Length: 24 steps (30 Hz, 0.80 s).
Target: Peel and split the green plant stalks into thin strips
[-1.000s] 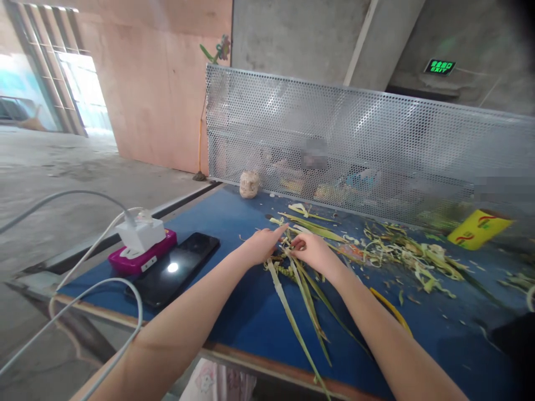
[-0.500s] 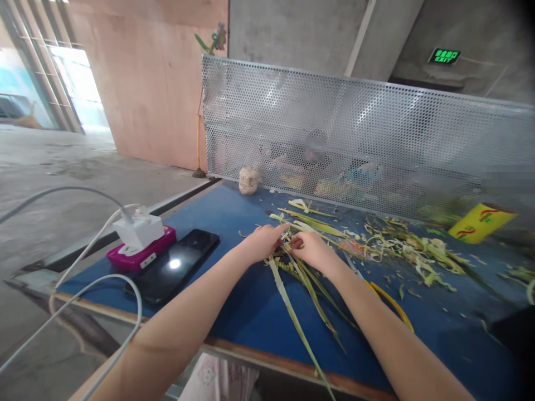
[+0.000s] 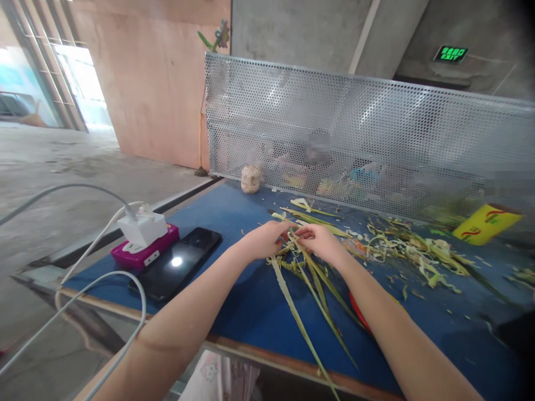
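Observation:
My left hand [image 3: 268, 240] and my right hand [image 3: 320, 243] come together over the blue tabletop, fingers closed on a bundle of greenish-yellow leaf strips. Below the fingers a braided piece of leaf [image 3: 292, 266] shows in part. Long strips trail from the bundle toward me; one pale leaf strip [image 3: 288, 298] hangs over the table's front edge. Exactly which strip each set of fingertips pinches is hidden. Under my right forearm a red curved handle [image 3: 360, 313] of some tool sticks out.
Loose leaf scraps [image 3: 430, 256] lie right of my hands. A yellow roll [image 3: 485, 224] stands behind them. To the left are a black phone [image 3: 179, 262], a purple power strip [image 3: 146, 245] and a white cable [image 3: 144, 295]. A perforated metal screen [image 3: 359, 128] borders the back.
My fingers have shifted slightly on the bundle, and the trailing strips have swung a little. My right forearm now covers the tool's yellow handle, and a red one shows.

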Motion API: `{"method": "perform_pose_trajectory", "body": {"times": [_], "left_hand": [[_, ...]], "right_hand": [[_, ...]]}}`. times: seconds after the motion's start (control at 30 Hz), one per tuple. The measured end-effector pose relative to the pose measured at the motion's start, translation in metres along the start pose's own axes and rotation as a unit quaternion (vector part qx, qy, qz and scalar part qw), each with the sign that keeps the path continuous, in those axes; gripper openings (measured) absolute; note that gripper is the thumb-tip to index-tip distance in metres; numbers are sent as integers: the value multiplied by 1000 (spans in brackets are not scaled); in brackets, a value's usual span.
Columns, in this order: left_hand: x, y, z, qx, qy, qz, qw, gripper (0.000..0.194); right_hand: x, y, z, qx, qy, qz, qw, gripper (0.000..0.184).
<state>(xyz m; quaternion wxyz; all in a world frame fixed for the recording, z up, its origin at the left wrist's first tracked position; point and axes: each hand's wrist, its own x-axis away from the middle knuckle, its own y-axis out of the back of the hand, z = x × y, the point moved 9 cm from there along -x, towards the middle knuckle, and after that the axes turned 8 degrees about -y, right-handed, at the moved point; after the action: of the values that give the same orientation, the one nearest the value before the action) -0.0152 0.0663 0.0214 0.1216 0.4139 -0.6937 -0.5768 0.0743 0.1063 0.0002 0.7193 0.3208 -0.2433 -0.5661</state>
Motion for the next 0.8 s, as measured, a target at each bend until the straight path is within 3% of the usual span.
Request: {"method": "perform_pose_trajectory", "body": {"times": [0.13, 0.37, 0.47, 0.6, 0.8], "left_hand": [[1, -2, -8, 39, -28, 28, 998, 53], [2, -3, -3, 99, 0, 26, 995, 64], [4, -4, 3, 83, 26, 34, 996, 72], [10, -10, 11, 57, 82, 93, 991, 89], [15, -10, 16, 20, 119, 134, 984, 94]], "right_hand": [[4, -8, -2, -91, -36, 58, 994, 14], [13, -24, -1, -232, -92, 130, 960, 15], [13, -25, -1, -211, -90, 135, 964, 19], [11, -27, -2, -181, -65, 134, 972, 22], [10, -30, 0, -162, -42, 131, 977, 23]]}}
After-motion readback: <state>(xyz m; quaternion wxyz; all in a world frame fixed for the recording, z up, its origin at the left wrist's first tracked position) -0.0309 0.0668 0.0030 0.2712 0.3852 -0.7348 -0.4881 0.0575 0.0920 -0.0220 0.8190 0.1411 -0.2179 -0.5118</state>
